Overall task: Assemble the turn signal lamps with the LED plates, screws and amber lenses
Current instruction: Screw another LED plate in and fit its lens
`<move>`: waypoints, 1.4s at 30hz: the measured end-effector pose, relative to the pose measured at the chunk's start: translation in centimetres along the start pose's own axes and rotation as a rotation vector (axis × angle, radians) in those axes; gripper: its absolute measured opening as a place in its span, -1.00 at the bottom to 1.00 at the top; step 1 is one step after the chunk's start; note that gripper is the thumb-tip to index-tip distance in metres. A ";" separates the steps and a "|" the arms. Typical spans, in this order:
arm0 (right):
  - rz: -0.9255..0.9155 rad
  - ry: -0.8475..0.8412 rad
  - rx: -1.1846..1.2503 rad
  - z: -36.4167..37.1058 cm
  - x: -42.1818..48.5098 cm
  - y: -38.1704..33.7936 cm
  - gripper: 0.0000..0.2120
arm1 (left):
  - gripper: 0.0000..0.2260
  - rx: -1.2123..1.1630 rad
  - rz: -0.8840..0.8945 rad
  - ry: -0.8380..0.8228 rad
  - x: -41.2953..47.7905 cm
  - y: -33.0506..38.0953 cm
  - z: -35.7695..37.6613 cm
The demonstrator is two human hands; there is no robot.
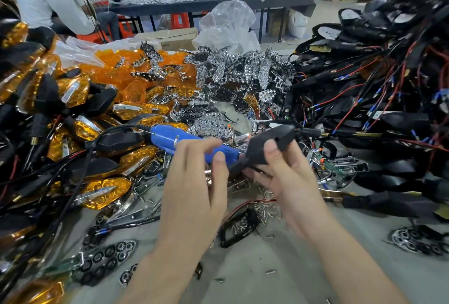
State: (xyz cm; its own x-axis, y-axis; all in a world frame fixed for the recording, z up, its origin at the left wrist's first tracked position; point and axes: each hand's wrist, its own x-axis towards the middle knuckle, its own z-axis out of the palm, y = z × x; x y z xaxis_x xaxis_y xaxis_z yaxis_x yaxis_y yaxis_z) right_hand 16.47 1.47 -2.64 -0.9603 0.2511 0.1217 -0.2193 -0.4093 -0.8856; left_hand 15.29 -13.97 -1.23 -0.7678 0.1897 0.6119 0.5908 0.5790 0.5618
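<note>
Left hand point(194, 182) grips blue electric screwdriver point(170, 139), fingers curled round the barrel, tip against the black lamp housing point(269, 143). Right hand point(289, 179) holds that housing, thumb pressed on its back, above loose screws point(264, 209) on the table point(267, 267). Amber lenses point(126, 70) and chrome LED plates point(233, 70) are piled behind.

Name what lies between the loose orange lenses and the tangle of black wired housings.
A heap of shiny silver plates lies between the orange lenses and the black housings, in the head view.
</note>
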 end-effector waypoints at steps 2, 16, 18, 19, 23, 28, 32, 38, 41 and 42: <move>0.016 0.082 0.052 -0.3 0.2 -0.2 -0.71 | -0.89 0.065 0.137 -0.112 -0.5 1.0 0.3; 0.042 0.215 0.078 -1.1 1.1 -0.4 -0.78 | -0.67 0.578 0.341 -0.683 -1.7 3.2 3.6; 0.055 0.226 0.083 -1.2 1.1 -0.4 -0.74 | -0.69 0.558 0.341 -0.754 -1.9 2.9 3.6; 0.059 0.225 0.082 -1.3 1.2 -0.4 -0.74 | -0.72 0.569 0.351 -0.765 -2.0 2.7 3.7; 0.042 0.202 0.071 -1.3 1.2 -0.3 -0.71 | -0.81 0.562 0.322 -0.683 -2.2 2.1 4.5; -0.006 0.175 0.024 -1.3 1.2 -0.2 -0.71 | -0.78 0.469 0.386 -0.555 -2.4 1.4 4.5; -0.012 0.180 0.019 -1.4 1.3 0.0 -0.70 | -0.75 0.449 0.375 -0.505 -2.5 1.2 4.6; -0.039 0.165 -0.053 -1.5 1.2 0.0 -0.66 | -0.95 0.355 0.426 -0.412 -2.6 1.2 3.7; -0.083 0.125 -0.122 -1.4 1.0 0.1 -0.68 | -0.89 0.063 0.356 -0.369 -2.0 1.2 2.4; -0.101 0.102 -0.133 -1.3 0.8 0.1 -0.68 | -0.90 -0.055 0.286 -0.342 -1.7 1.3 1.9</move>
State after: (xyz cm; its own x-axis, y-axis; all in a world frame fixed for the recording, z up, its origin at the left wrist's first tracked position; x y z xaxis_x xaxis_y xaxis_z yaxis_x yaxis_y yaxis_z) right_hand 15.88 2.75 -3.22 -0.9108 0.3750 0.1728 -0.2823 -0.2601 -0.9234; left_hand 16.86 -12.02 -2.57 -0.6037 0.5929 0.5329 0.7967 0.4236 0.4311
